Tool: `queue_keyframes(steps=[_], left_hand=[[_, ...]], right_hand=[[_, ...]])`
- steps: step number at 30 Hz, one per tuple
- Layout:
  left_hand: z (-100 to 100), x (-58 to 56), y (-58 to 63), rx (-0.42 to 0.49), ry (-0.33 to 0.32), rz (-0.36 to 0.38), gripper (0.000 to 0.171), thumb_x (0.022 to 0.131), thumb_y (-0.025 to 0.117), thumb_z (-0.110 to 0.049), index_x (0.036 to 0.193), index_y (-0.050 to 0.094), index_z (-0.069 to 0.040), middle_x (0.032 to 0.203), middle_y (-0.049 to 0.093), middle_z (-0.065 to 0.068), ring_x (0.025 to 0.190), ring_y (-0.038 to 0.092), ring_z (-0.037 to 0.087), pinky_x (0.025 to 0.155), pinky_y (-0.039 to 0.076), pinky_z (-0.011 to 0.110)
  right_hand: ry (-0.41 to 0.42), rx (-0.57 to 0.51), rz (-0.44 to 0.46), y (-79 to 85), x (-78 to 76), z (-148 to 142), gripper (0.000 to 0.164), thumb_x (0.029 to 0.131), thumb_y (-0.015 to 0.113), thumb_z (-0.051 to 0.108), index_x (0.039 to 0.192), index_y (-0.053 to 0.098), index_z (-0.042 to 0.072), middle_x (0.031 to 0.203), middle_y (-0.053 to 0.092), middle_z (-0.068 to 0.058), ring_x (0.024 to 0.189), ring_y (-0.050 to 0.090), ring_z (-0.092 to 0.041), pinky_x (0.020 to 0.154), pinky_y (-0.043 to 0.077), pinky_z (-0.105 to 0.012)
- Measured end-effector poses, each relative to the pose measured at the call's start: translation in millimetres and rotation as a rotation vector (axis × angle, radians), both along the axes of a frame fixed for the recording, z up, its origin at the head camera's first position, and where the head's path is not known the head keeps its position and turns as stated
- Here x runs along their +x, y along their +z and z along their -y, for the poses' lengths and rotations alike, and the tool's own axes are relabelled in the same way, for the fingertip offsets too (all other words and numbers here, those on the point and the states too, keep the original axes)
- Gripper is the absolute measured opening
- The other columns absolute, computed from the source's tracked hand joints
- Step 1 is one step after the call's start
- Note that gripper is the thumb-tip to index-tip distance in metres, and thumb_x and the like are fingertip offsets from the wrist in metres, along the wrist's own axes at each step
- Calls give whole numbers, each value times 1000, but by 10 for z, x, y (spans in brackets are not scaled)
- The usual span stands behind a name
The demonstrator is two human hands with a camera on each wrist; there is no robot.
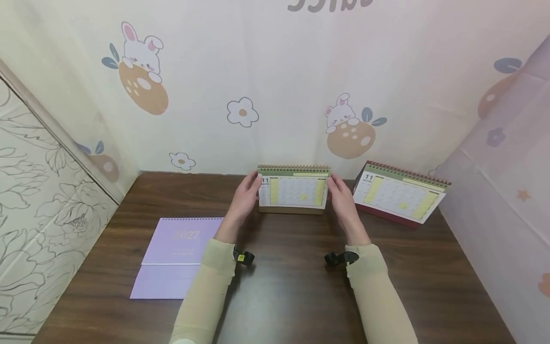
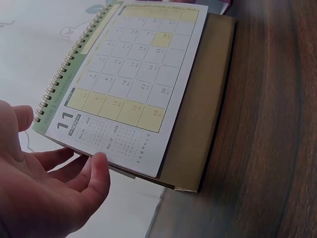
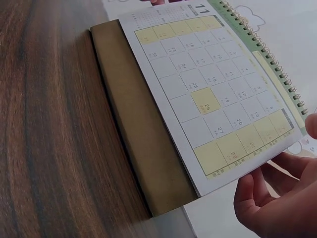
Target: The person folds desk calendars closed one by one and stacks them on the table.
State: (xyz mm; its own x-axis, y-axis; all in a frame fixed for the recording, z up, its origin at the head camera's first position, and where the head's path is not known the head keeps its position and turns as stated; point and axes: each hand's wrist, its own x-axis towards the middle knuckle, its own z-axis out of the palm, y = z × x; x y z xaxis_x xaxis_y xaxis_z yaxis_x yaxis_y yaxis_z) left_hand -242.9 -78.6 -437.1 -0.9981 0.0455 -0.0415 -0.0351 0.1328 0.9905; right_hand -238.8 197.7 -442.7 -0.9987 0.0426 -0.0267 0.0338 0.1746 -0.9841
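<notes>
A spiral-bound desk calendar (image 1: 296, 191) showing November, with a green top strip and brown base, stands tilted back at the table's far side. My left hand (image 1: 247, 193) holds its left side edge; in the left wrist view the curled fingers (image 2: 99, 173) are at that edge, the thumb close to the coil. At the opposite edge my right hand (image 1: 341, 193) holds it likewise, with bent fingers (image 3: 252, 191) at the side in the right wrist view. Parts of the fingertips are hidden behind the calendar.
A second November calendar (image 1: 399, 193) with a dark red base stands angled at the back right. On the left lies a flat purple 2027 calendar (image 1: 172, 243), partly covered by the left forearm. A printed curtain (image 1: 292, 86) hangs behind the dark wooden table (image 1: 292, 296).
</notes>
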Motion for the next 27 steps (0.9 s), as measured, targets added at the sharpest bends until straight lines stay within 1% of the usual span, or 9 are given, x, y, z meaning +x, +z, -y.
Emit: queue_keyframes(steps=[3,5,7,8,10,12,15,21,27], left_hand=[[9,20,15,-4,0,4,64,103,47,-51,156,34,-17,155,39,9,121,53,30,99,46,47],[12,29,27,-9,0,-2,65,102,47,-52,156,33,-18,156,38,8,125,51,29,100,46,45],[10,36,40,-12,-4,-10,68,101,47,-54,157,33,-18,158,36,7,133,45,26,103,44,44],[6,40,47,-12,-5,-14,69,101,47,-55,157,32,-18,159,34,7,137,42,26,105,43,44],[0,48,62,-17,-8,-22,71,101,47,-56,157,31,-16,160,31,6,143,34,24,111,35,45],[-10,56,74,-21,-6,-27,72,100,47,-57,157,30,-15,161,30,5,146,29,23,115,27,44],[-21,59,82,-20,-9,-37,73,100,46,-57,158,30,-16,161,30,4,147,24,21,118,18,44],[-28,72,96,60,-34,-73,71,100,47,-56,157,30,-17,161,30,0,147,24,17,118,18,43],[-30,79,123,151,-65,-103,63,104,48,-46,157,30,-17,160,31,-2,147,22,14,119,18,41]], right_hand=[[9,-11,-1,10,10,8,68,105,39,50,158,25,11,161,28,-11,146,27,-25,117,22,-47],[22,-23,-2,16,8,7,65,106,39,47,159,23,12,163,23,-7,149,20,-22,119,17,-44],[35,-46,-4,26,3,4,63,107,38,44,159,21,13,164,19,-5,150,15,-21,119,14,-44],[40,-53,-7,35,3,3,62,107,37,42,159,20,13,165,18,-5,150,14,-21,120,13,-44],[46,-64,-16,42,0,1,60,108,36,39,159,19,13,165,17,-4,150,12,-21,120,11,-44],[48,-66,-23,61,8,1,59,109,35,36,159,19,11,165,16,-5,151,10,-21,120,10,-44],[44,-64,-38,63,15,0,59,109,35,39,159,20,13,165,18,-3,150,10,-17,120,10,-41],[40,-71,-84,85,45,15,63,107,36,44,159,23,12,163,23,-2,150,15,-17,120,12,-44],[38,-91,-136,128,72,14,60,107,38,44,158,28,14,161,29,-3,147,23,-19,119,14,-45]])
